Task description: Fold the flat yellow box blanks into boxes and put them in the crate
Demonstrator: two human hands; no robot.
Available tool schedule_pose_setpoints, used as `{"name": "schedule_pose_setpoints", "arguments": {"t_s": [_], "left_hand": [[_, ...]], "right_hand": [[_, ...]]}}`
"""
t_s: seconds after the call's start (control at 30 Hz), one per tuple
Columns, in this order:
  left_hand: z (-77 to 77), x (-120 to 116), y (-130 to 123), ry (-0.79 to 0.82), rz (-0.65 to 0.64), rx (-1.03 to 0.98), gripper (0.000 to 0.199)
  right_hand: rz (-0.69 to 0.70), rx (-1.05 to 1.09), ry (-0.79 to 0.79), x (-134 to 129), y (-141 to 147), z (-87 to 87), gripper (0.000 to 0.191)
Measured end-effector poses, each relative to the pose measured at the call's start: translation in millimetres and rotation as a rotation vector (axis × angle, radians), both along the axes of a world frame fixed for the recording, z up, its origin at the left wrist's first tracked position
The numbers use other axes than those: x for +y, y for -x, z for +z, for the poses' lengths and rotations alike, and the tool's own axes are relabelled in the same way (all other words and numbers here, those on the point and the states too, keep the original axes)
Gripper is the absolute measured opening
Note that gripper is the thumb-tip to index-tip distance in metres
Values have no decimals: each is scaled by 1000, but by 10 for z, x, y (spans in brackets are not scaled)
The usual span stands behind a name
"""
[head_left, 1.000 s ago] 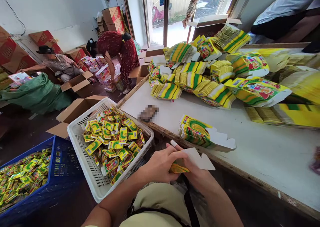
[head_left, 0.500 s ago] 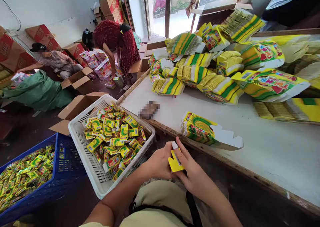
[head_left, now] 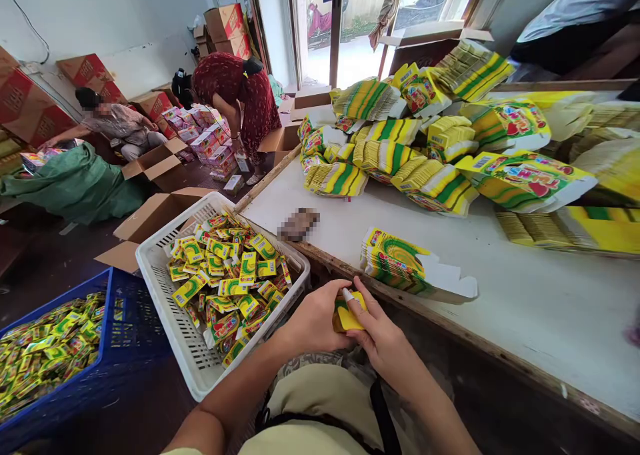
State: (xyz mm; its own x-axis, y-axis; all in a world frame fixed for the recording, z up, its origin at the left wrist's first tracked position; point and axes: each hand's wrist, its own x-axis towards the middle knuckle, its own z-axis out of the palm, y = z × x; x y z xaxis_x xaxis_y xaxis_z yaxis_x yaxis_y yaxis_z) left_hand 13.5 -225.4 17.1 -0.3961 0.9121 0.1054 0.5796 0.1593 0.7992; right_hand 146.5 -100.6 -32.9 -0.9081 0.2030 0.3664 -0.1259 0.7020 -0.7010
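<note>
Between my hands, just in front of the table edge, is a small yellow carton [head_left: 346, 316]. My left hand [head_left: 316, 316] wraps round its left side with the fingers bent. My right hand [head_left: 377, 328] closes on the other side, the thumb, with a white cover on its tip, lying along the carton's top. Much of the carton is hidden by my fingers. On the table right beyond my hands lies a row of flat, unfolded yellow-green cartons [head_left: 395, 258]. To my left, a white plastic basket [head_left: 173, 335] holds many small filled-out cartons [head_left: 233, 286].
Bundles of flat cartons [head_left: 385, 151] are heaped across the back of the white table [head_left: 530, 295]. A blurred-out object [head_left: 299, 224] lies near its edge. A blue crate [head_left: 133, 328] of cartons stands at left. Two people work among cardboard boxes [head_left: 155, 161]; another person is at upper right.
The carton's yellow end flap, sticking out before, now lies folded down across its end. My fingers have closed in round the carton, and my view has shifted slightly.
</note>
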Motion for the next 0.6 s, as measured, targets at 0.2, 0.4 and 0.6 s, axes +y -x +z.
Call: {"name": "schedule_pose_setpoints", "arguments": {"t_s": [0.2, 0.4, 0.6], "left_hand": [[-29, -20, 38, 13, -38, -62, 85], [-120, 13, -10, 101, -64, -35, 82], [12, -27, 173, 126, -41, 66, 80]], "right_hand": [[71, -67, 54, 134, -33, 213, 24], [130, -246, 182, 250, -13, 278, 12], [-81, -104, 269, 18, 65, 81, 55]]}}
